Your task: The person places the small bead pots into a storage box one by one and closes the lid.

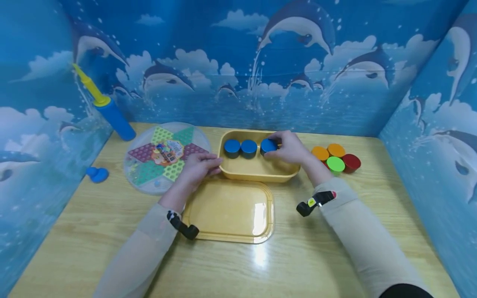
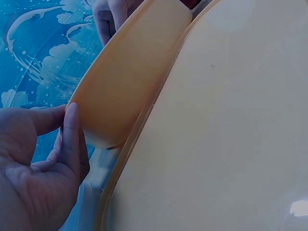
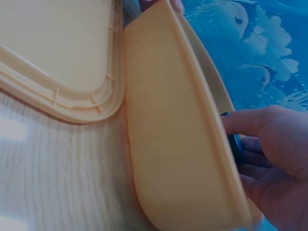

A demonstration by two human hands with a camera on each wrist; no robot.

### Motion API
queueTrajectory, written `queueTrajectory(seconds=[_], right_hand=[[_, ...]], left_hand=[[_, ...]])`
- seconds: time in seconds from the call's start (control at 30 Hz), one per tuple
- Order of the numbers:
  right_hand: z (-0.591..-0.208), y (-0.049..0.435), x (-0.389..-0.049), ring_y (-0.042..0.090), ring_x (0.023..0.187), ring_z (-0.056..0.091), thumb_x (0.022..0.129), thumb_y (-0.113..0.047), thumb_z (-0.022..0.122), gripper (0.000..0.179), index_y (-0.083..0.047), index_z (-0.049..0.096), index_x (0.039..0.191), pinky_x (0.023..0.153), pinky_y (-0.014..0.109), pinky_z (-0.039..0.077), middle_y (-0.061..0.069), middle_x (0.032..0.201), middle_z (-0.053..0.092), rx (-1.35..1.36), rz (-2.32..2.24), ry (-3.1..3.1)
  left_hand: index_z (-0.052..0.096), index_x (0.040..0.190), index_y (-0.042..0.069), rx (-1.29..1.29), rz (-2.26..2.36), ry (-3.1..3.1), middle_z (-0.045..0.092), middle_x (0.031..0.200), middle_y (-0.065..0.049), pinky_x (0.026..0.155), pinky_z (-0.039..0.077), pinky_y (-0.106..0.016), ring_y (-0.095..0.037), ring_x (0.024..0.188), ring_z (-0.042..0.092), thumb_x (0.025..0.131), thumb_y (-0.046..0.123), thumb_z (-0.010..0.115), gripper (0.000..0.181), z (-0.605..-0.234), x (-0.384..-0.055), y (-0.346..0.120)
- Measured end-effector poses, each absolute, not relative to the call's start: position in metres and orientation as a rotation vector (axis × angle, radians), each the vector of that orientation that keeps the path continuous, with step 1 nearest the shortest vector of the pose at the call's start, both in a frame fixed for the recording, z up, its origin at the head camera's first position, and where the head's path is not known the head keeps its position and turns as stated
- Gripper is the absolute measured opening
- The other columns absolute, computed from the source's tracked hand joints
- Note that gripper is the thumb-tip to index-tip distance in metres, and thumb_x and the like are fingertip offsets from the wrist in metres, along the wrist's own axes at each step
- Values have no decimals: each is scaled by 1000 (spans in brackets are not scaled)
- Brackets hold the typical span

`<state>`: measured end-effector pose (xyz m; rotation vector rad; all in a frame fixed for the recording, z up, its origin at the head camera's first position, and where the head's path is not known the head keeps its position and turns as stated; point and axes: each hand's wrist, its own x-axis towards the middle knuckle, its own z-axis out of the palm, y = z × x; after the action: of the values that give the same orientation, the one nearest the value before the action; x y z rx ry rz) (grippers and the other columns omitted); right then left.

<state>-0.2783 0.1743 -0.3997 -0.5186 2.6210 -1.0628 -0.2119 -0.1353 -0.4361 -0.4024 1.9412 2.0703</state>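
Observation:
A yellow plastic box (image 1: 261,171) stands at the middle of the table, with two short blue cylinders (image 1: 240,148) side by side in its left part. My left hand (image 1: 197,169) pinches the box's left rim between thumb and fingers, as the left wrist view also shows. Inside the box, my right hand (image 1: 288,148) grips a third blue cylinder (image 1: 268,145) by its sides, a little apart from the other two. In the right wrist view, the box wall (image 3: 173,125) hides most of that cylinder. A flat yellow lid (image 1: 229,211) lies in front of the box.
Orange, green and red cylinders (image 1: 336,164) stand together right of the box. On the left lie a round star-patterned game board (image 1: 147,176) and a small blue knobbed piece (image 1: 98,174). A blue and yellow pump (image 1: 112,114) leans at the back left. Dolphin-printed cloth walls (image 1: 238,103) enclose the table.

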Motion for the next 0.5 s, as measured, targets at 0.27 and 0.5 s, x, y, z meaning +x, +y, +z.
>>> queueTrajectory(seconds=[0.27, 0.5], right_hand=[[-414, 164, -285, 38, 128, 58, 93, -19, 86, 65, 5, 57, 146, 109, 50, 53, 22, 143, 60, -480, -1024, 2620], [-409, 163, -281, 39, 132, 57, 93, -18, 85, 66, 5, 55, 147, 111, 51, 53, 23, 145, 59, -478, -996, 2634]], left_hand=[[64, 131, -9, -403, 2074, 1947, 61, 119, -17, 83, 66, -26, -14, 83, 71, 100, 6, 75, 36, -437, -212, -133], [64, 129, -10, -412, 2084, 1943, 62, 116, -17, 82, 66, -26, -14, 80, 71, 100, 5, 75, 35, -437, -212, -135]])
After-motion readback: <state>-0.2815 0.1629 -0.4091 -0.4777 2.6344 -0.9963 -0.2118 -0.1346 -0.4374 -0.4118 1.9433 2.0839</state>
